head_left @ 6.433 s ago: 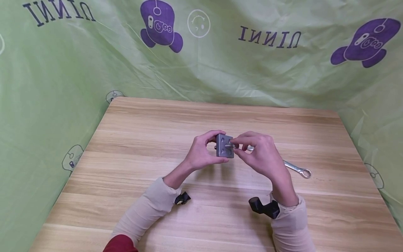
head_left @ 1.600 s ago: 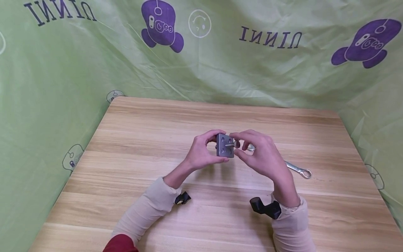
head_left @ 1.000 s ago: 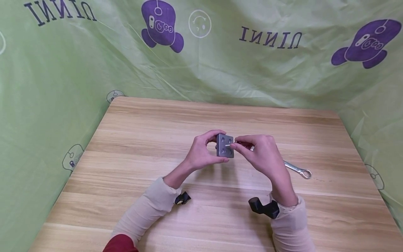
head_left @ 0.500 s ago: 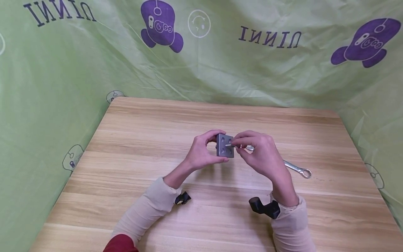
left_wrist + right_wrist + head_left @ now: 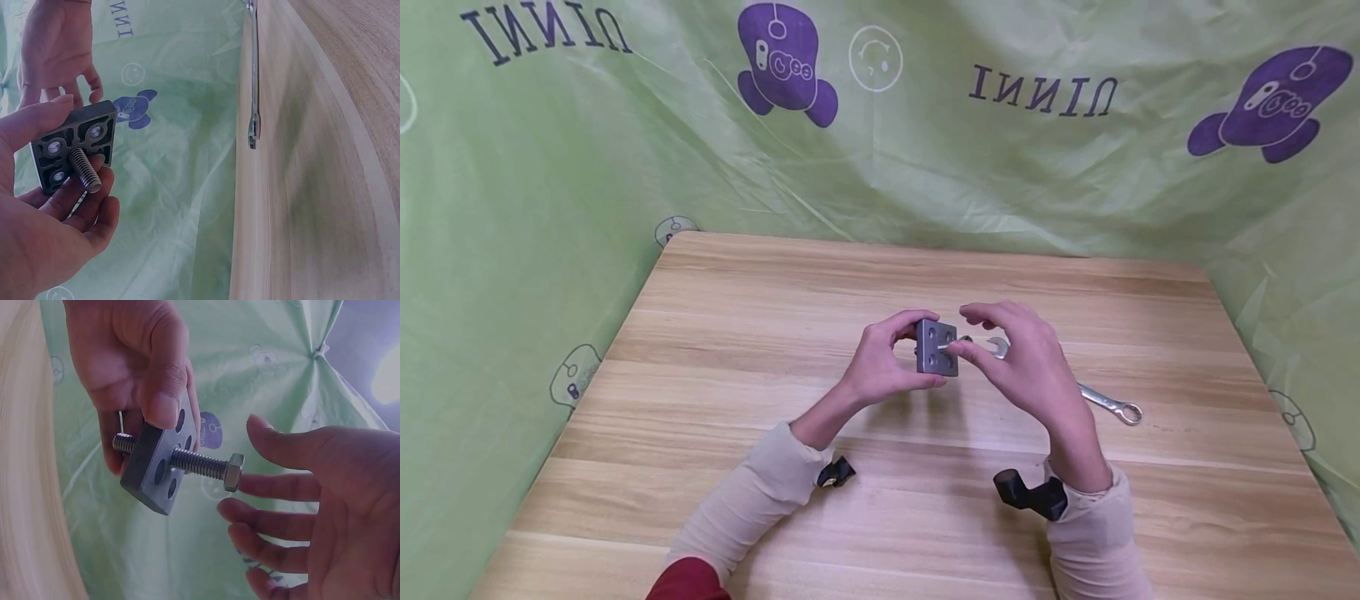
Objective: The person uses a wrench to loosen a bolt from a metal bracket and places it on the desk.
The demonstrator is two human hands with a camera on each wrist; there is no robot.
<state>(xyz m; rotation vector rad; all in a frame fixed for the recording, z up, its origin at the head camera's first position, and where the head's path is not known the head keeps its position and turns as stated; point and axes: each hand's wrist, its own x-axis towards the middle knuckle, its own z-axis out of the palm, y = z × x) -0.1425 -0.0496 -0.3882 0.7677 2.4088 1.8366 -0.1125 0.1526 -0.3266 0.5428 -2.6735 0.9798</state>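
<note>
My left hand (image 5: 883, 358) grips a dark grey square plate (image 5: 928, 360) by its edges, raised over the table. Each corner of the plate has a round hole. Through its centre runs a silver hex bolt (image 5: 203, 465), its head pointing toward my right hand (image 5: 1028, 358). The right thumb and fingers are spread around the bolt head, the index fingertip right beside it in the right wrist view. On the far face, the bolt's threaded end (image 5: 85, 171) sticks out past the left fingers. That face is ribbed and recessed.
A combination wrench (image 5: 1108, 403) lies on the wooden table (image 5: 760, 333) behind and right of my right hand, which partly hides it. Green printed fabric (image 5: 880, 167) hangs beyond the table and along its sides. Black wrist mounts (image 5: 1030, 495) sit on both sleeves.
The right fingers, closed at the bolt head half a second ago, have spread apart and lifted. Earlier they pinched and released it repeatedly. The left hand and plate hold their place.
</note>
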